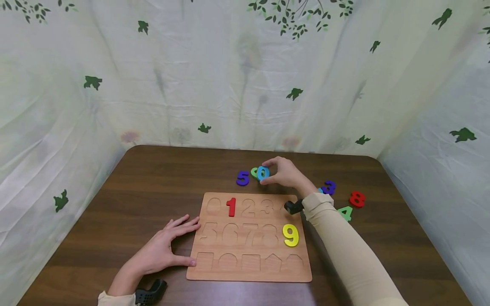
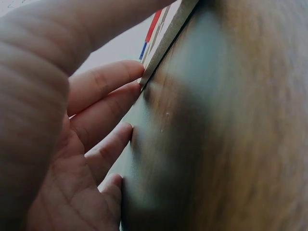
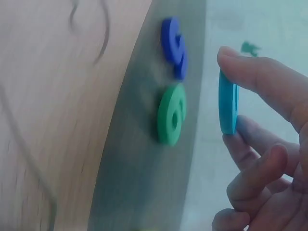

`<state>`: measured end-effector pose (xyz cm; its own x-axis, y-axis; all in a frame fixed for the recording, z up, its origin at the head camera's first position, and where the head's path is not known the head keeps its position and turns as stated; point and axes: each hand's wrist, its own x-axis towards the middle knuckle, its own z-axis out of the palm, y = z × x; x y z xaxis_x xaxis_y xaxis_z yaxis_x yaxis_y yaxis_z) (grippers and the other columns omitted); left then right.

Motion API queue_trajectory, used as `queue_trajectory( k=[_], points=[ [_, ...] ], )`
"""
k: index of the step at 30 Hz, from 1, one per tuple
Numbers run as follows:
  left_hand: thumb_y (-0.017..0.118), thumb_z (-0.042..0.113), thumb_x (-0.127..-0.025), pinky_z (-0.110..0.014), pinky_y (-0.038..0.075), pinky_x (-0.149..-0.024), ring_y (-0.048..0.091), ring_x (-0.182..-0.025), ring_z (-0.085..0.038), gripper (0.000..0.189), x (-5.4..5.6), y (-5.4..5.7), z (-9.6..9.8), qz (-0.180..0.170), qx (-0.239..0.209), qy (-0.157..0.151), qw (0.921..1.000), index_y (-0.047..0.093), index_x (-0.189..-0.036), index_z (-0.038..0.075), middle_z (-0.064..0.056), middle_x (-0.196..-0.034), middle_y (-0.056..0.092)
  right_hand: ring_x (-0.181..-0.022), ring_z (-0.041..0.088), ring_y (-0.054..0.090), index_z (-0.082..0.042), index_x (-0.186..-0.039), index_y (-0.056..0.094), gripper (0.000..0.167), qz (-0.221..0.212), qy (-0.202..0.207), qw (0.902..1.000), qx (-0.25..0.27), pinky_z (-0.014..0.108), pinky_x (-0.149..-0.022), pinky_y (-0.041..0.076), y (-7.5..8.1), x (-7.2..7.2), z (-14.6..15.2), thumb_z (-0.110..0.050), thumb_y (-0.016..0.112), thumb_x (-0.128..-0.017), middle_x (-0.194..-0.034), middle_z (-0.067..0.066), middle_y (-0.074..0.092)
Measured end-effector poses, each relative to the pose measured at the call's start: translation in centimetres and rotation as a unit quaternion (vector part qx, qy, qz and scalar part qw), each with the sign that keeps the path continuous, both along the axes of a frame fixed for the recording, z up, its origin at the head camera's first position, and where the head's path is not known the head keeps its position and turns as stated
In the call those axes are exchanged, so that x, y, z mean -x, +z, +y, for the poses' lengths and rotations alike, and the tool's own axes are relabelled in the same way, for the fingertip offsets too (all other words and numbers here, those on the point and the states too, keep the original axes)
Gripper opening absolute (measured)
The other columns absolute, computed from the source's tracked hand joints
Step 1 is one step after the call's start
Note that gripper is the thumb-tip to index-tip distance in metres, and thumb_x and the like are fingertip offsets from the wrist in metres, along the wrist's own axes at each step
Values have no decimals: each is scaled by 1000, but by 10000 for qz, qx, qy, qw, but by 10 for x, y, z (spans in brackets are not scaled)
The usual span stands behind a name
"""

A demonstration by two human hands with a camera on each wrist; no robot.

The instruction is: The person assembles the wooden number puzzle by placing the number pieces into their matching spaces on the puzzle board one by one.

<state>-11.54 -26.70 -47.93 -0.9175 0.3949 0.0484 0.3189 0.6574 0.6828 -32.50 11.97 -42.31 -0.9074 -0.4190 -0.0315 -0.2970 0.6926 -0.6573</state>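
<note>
The blue zero [image 3: 227, 103] is at the fingertips of the right hand [image 1: 285, 172], off that hand's left side. The right hand pinches it, thumb on the near edge and fingers on the far edge. Seen from the head it overlaps part of the green six [image 1: 254, 172]; the right wrist view shows the two apart. Left of the six lies the purple five [image 1: 242, 183], both beyond the far edge of the wooden board [image 1: 239, 250].

On the board, the red one [image 1: 231, 208] sits in the far row, left of the middle, and the yellow nine [image 1: 291, 243] at the right end of the middle row. The left hand [image 1: 160, 250] is spread, holding nothing in its grasp, its fingertips touching the board's left edge and its thumb by the near left corner.

Right of the board, near the right sleeve [image 1: 352, 250], lie the purple three [image 1: 330, 187], red eight [image 1: 357, 199] and green four [image 1: 346, 213]. Everything rests on a brown table [image 1: 153, 182] before a pale curtain [image 1: 172, 85].
</note>
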Motion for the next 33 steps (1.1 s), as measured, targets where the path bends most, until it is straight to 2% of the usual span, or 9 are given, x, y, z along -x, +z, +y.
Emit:
queue_trajectory(
  k=[12,21,33],
  points=[
    [96,57,-72,-80,19,-124,34,-160,-43,89,0,-1,-1,-16,21,0,10000,66,-150,27,0,-165,54,-137,35,58,-11,-141,69,64,-131,98,9997,184,52,-116,53,3,-23,-51,-34,92,-86,-143,12,66],
    [96,57,-72,-80,18,-125,34,-160,-44,88,1,-1,-1,-33,35,-3,10000,65,-150,27,-1,-165,54,-125,28,66,-6,-137,70,63,-353,386,9982,296,41,-109,60,-4,-33,-88,-31,94,-84,-139,11,71],
    [95,58,-73,-80,19,-125,34,-160,-45,88,2,-3,-2,0,50,1,10000,65,-150,28,2,-163,56,-121,22,67,-12,-130,75,60,-326,460,9983,-132,40,-105,58,-17,-60,-127,-37,97,-80,-131,4,73]
  ],
)
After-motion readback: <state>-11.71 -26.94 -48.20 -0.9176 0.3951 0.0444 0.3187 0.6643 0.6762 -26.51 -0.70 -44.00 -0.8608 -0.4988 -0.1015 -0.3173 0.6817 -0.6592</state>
